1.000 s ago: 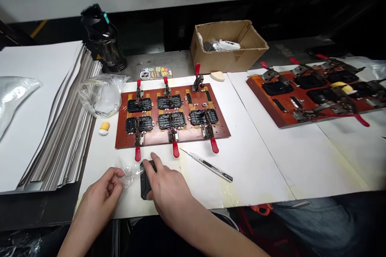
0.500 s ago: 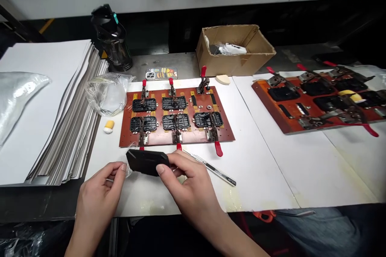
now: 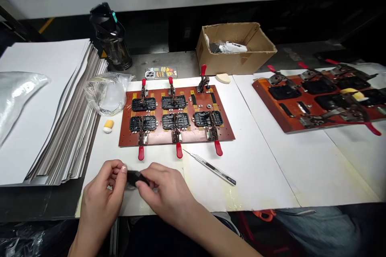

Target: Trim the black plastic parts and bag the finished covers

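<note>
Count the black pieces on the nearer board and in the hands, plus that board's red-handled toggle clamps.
Black pieces on the board: 5
Black piece in the right hand: 1
Red-handled toggle clamps: 6
Total: 12

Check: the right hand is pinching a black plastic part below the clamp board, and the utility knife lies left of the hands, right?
No: in the head view the utility knife lies right of the left hand and right hand, not left of them.
</note>
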The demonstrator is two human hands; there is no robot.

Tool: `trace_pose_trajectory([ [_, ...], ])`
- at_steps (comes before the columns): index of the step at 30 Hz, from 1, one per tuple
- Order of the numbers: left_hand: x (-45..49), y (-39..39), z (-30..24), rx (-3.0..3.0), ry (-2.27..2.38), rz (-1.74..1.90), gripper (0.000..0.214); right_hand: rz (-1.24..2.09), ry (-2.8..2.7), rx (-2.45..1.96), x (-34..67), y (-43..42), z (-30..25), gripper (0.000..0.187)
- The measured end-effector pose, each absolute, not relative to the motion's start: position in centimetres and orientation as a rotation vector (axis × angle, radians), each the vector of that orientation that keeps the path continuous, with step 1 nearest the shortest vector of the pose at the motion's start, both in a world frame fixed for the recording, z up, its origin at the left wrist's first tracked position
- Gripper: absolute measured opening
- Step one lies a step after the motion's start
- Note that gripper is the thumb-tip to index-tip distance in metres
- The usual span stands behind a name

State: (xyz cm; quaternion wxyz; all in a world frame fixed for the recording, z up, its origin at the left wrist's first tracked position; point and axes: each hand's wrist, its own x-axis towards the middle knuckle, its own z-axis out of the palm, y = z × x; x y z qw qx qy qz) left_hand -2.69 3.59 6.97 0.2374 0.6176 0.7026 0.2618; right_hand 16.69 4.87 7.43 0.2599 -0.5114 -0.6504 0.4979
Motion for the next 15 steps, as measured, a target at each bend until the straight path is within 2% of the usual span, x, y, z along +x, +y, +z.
trace_pose_trajectory([
  [3, -1.9, 3.4, 7.3, 1.796, 1.869, 0.709, 0.018, 1.356, -1.658, -1.401, 16.6, 5.5, 7.5, 0.015],
  [6, -1.6, 3.1, 7.5, 1.838, 1.843, 0.702, 0.014, 1.486, -1.793, -1.308, 16.6, 5.9, 7.5, 0.025],
  [10, -1.5, 2.8, 7.8, 1.857, 1.774, 0.727, 0.013, 1.573, -1.625, -1.279, 16.8, 6.1, 7.6, 0.017],
  [15, -1.5, 2.8, 8.2, 1.881, 1.782, 0.718, 0.013, 1.690, -1.757, -1.134, 17.5, 6.5, 8.0, 0.023],
])
